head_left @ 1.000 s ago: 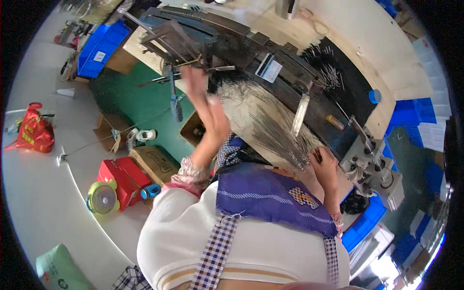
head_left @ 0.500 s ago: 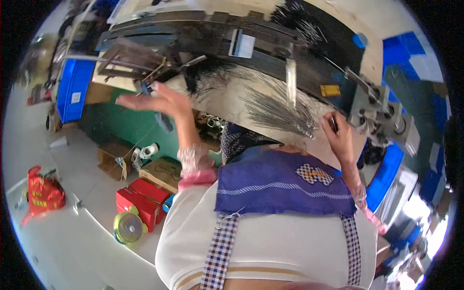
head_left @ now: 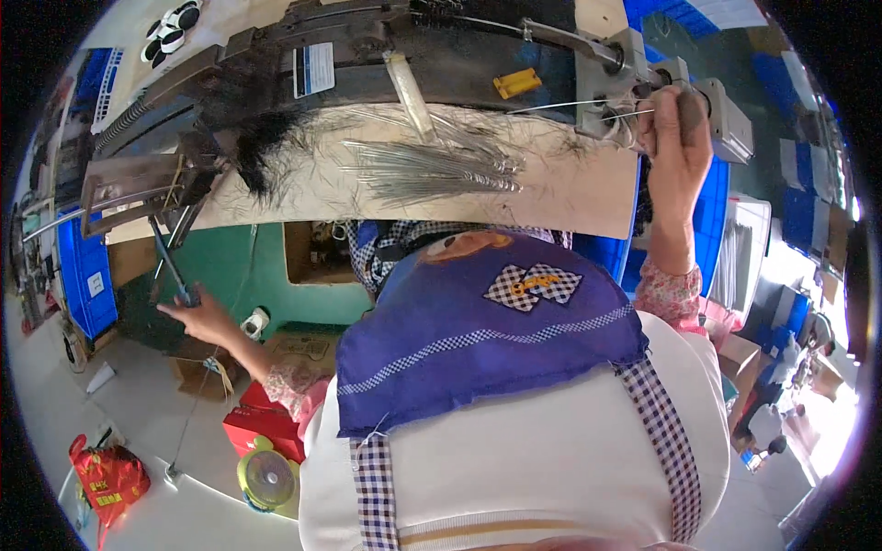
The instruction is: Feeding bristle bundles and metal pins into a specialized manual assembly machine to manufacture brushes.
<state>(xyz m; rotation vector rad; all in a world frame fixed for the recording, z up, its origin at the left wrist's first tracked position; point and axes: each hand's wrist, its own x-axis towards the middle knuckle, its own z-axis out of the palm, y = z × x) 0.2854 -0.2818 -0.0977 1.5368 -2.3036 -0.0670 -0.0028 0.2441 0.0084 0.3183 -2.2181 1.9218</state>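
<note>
The left hand (head_left: 204,317) has come down off the bench since half a second ago: then it was raised, fingers spread, up by the dark end of the machine, and now it hangs low at the left, closed around the lower end of a thin dark rod (head_left: 171,266) that slants down from the metal bracket (head_left: 129,188). The right hand (head_left: 678,147) has gone the other way, up to the grey metal fixture (head_left: 661,78) at the bench's right end, where its fingers are pinched together on a thin wire (head_left: 574,106) running out to the left. So the work seems to have shifted from the bundle to the two ends of the machine, one hand on each.

Between them, untouched, a fan of thin silver wires (head_left: 432,170) lies on the pale board (head_left: 570,197), with a tuft of black bristles (head_left: 253,151) at its left. Behind runs the long dark machine (head_left: 367,46) with a small yellow piece (head_left: 516,83) on it. On the floor stand a red box (head_left: 262,427), a roll of tape (head_left: 266,477) and a red bag (head_left: 106,477).
</note>
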